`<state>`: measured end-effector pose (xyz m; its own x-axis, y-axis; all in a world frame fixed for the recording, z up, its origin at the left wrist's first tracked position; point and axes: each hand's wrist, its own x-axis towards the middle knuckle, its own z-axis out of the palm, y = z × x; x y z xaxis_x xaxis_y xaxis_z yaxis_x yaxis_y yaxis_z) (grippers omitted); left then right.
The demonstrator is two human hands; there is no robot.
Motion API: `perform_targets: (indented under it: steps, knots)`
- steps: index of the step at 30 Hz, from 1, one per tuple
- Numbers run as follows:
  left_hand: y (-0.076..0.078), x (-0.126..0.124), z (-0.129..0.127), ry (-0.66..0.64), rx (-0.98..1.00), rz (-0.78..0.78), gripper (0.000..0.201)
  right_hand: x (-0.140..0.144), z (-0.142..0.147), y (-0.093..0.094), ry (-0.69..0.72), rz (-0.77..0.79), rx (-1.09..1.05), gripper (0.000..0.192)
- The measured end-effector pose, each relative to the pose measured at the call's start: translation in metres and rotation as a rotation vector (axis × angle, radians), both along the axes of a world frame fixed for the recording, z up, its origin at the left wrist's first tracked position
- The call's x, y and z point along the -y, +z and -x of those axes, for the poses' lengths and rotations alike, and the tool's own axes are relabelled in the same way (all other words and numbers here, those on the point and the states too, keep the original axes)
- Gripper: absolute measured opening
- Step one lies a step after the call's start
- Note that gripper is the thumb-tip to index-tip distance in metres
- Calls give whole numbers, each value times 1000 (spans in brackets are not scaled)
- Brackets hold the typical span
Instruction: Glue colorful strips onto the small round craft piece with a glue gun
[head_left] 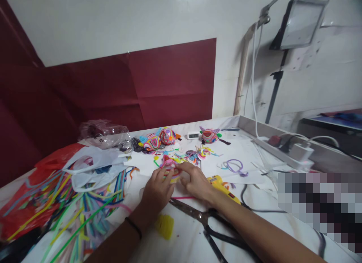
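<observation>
Under my fingers lies a rounded craft piece (169,163) of pink, red and yellow coiled pipe cleaners, partly covered by both hands. My left hand (160,185) has its fingers over the piece's near left side, holding it. From the right, my right hand (195,180) grips its edge between index finger and thumb; the other fingers curl under. Just below the hands, large dark scissors (198,214) lie with their blades toward the left hand. Next to my right wrist rests a yellow glue gun (223,187), partly hidden by the forearm.
Many loose pipe cleaners (90,214) spread over plastic bags at left. Decorated balls (151,141) and a small digital display (193,135) stand at the back. A yellow patch (164,226) lies in front. A power strip (283,153) and cables run along the right.
</observation>
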<state>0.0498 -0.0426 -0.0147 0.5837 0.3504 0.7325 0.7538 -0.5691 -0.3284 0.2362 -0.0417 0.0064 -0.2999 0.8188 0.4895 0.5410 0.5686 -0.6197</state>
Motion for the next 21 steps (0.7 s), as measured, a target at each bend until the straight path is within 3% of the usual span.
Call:
perform_targets:
  steps: [13, 18, 21]
  knots:
    - [1, 0, 1, 7, -9, -5, 35, -6, -7, 3, -20, 38, -27, 46]
    - [1, -1, 1, 2, 5, 21, 36, 7, -34, 13, -38, 94, 8, 33]
    - [0, -1, 1, -2, 3, 26, 35, 25, -57, 21, 25, 157, 52, 28]
